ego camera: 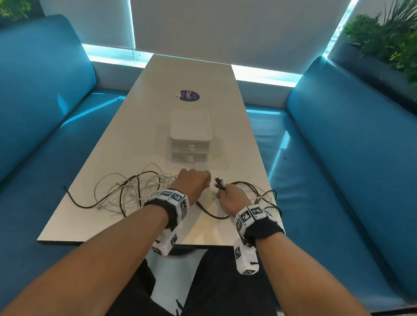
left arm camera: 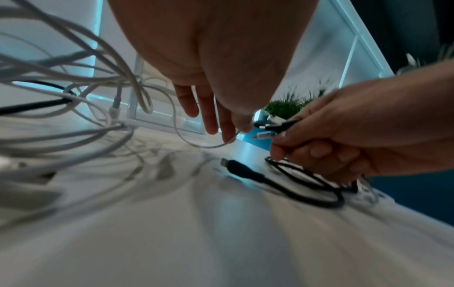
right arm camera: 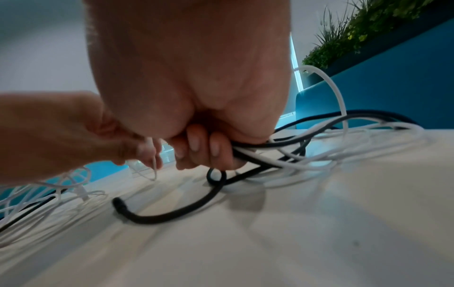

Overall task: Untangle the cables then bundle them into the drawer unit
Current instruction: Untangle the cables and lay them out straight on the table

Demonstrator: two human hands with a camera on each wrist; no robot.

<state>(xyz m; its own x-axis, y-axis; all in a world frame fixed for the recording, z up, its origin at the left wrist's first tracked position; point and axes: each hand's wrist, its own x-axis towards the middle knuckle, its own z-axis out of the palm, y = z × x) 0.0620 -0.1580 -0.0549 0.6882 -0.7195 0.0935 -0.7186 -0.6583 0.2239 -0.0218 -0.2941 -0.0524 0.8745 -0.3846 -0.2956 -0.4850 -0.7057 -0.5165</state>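
A tangle of white and black cables (ego camera: 129,190) lies on the table's near left. My left hand (ego camera: 194,184) is just right of it, and its thumb and fingertips pinch a thin white cable (left arm camera: 196,144) that loops down to the table. My right hand (ego camera: 228,195) is curled round a bunch of black and white cables (right arm camera: 265,153), with their plug ends (ego camera: 219,182) sticking out toward the left hand. A loose black plug (left arm camera: 234,167) lies on the table between the hands. The clear two-drawer unit (ego camera: 190,135) stands just behind them, both drawers closed.
The long white table (ego camera: 206,81) carries a dark round sticker (ego camera: 188,95) beyond the drawer unit. Blue bench seats (ego camera: 32,116) run along both sides. Plants (ego camera: 399,39) stand behind the right bench. More cable loops (ego camera: 265,196) reach the table's right edge.
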